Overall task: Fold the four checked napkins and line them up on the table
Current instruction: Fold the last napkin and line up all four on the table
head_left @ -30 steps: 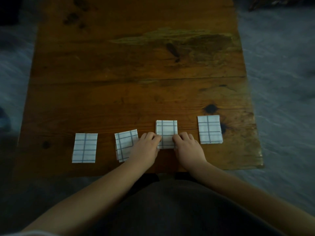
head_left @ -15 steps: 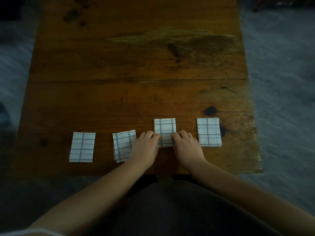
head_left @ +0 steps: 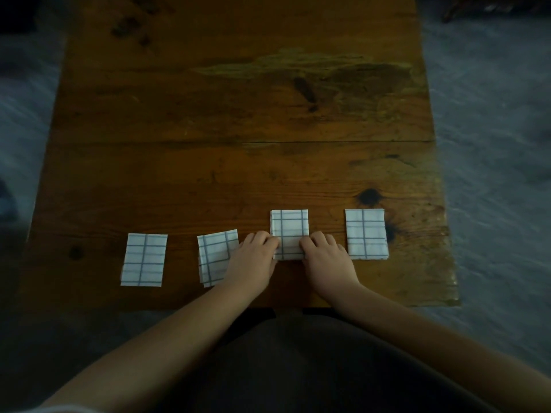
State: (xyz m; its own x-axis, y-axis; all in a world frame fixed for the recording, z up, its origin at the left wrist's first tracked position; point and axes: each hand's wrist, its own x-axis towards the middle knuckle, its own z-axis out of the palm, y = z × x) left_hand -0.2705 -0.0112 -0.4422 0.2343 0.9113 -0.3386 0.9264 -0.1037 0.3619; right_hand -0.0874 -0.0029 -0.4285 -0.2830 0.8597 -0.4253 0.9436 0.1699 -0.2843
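Pinching the third napkin (head_left: 288, 231) by its side edges, left hand (head_left: 253, 265), right hand (head_left: 328, 263), table (head_left: 238, 114) beyond bare.

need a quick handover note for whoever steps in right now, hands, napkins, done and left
Left hand and right hand: fingertips pressing either side of the third napkin.
All four lie folded near the front edge of the table: first napkin, second napkin tilted and partly under the left hand, fourth napkin.
Left: the two right ones sit farther back; square the second and even out the row.
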